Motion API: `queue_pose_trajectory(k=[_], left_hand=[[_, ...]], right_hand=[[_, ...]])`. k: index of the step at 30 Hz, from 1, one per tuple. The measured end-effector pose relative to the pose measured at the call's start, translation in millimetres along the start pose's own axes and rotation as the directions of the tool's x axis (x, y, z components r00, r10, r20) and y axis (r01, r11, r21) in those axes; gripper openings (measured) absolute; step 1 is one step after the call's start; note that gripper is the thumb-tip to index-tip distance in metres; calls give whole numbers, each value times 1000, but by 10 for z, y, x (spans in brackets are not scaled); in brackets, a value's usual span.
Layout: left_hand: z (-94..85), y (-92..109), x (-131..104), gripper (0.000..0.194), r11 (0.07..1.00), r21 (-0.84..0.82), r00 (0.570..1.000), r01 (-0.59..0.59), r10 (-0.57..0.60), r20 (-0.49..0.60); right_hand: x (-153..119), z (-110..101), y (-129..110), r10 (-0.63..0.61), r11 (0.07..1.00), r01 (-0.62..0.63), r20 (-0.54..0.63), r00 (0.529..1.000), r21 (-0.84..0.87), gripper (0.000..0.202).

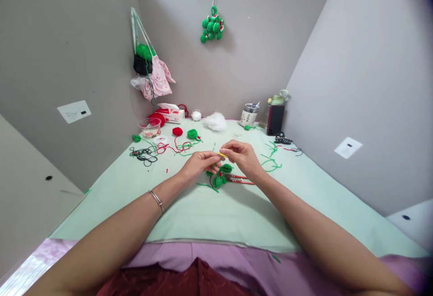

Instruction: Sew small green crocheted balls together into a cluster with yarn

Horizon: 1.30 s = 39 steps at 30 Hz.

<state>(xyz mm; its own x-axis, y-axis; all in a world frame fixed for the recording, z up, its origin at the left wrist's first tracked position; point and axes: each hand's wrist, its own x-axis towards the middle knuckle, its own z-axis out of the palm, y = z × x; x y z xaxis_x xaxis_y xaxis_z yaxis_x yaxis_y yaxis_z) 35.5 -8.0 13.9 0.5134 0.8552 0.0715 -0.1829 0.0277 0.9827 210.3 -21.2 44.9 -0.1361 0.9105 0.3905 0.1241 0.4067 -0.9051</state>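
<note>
My left hand (205,161) is closed in a pinch above the table, its fingertips meeting those of my right hand. What it grips is too small to make out, though green yarn shows by its lower fingers. Pinched in my right hand (241,154) is a slim yellow crochet hook (223,154), mostly covered by the fingers. Just below both hands lies a green crocheted piece (218,181) with round balls and a bit of red. Beside it, partly behind my right wrist, are red-handled thread snips (238,179).
Red (177,131) and green yarn balls (192,134), black cord (144,155) and white stuffing (215,122) lie farther back. A tissue box (175,116), pen can (249,115) and dark phone (275,120) stand near the back panel. Green yarn scraps (271,163) lie rightward.
</note>
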Motion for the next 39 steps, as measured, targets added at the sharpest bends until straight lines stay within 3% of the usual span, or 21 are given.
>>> queue_pose_trajectory(k=[8,13,17,27,30,35,39], left_hand=[[-27,25,-9,27,997,77,1000,-17,19,-25],[-5,69,-32,36,1000,-13,1000,-21,21,-13],[0,67,-22,28,998,53,1000,-19,20,-15],[-11,103,-45,29,995,90,999,46,-47,18],[10,100,-56,29,997,72,1000,12,-13,15],[30,98,-56,44,993,87,992,-77,85,-93],[13,49,-23,31,993,68,994,-99,102,-44]], right_hand=[[31,-90,-32,88,982,-80,-40,995,170,22],[18,-66,-47,43,993,-40,-30,999,115,21],[5,-31,-32,38,995,-36,-20,999,93,21],[-3,-27,-13,13,991,-9,-29,999,136,23],[5,-50,-22,26,993,-18,-62,998,120,25],[6,-56,-38,57,993,-48,-87,995,106,28],[-13,-23,-42,66,992,-61,-45,997,110,30]])
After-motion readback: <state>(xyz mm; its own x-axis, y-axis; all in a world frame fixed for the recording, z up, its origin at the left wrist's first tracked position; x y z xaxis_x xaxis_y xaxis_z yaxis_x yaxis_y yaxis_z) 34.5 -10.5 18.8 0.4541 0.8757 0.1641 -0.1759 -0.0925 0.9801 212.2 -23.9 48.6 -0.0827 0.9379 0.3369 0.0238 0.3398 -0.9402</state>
